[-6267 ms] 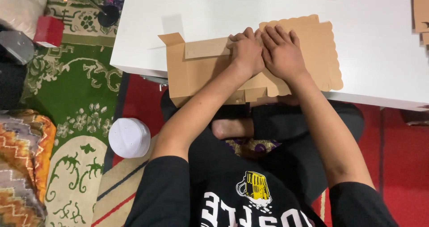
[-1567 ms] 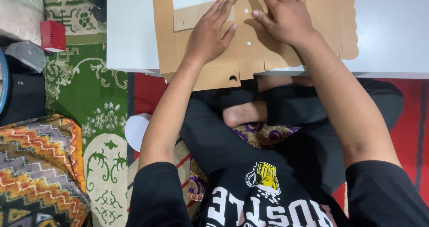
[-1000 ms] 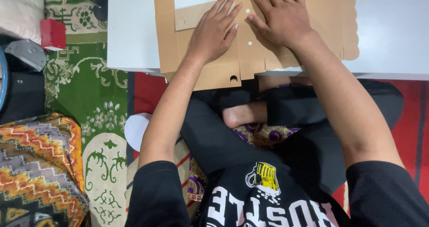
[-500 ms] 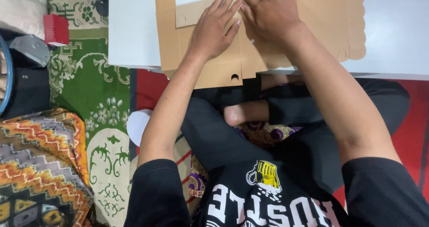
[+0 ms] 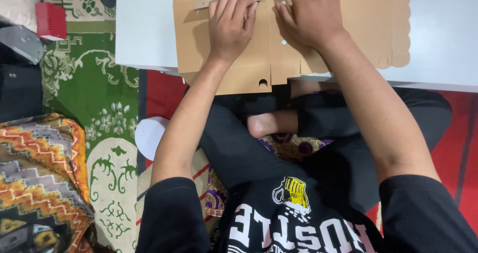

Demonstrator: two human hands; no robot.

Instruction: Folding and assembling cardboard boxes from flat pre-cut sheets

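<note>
Flat die-cut cardboard box blank (image 5: pixel 298 59), upper centre of frame, overhanging the white table (image 5: pixel 144 29) edge. Light, stiff, creasing at score lines; best pressed beside folds. Left hand (image 5: pixel 230 26) and right hand (image 5: pixel 308 14) flat, fingers spread, gripping nothing. Red box (image 5: pixel 50 20) upper left.

The flat cardboard box blank (image 5: pixel 348 29) lies on the low table (image 5: pixel 144 29), overhanging its near edge. Both hands rest on it, left hand (image 5: pixel 231 26) beside right hand (image 5: pixel 308 16).
</note>
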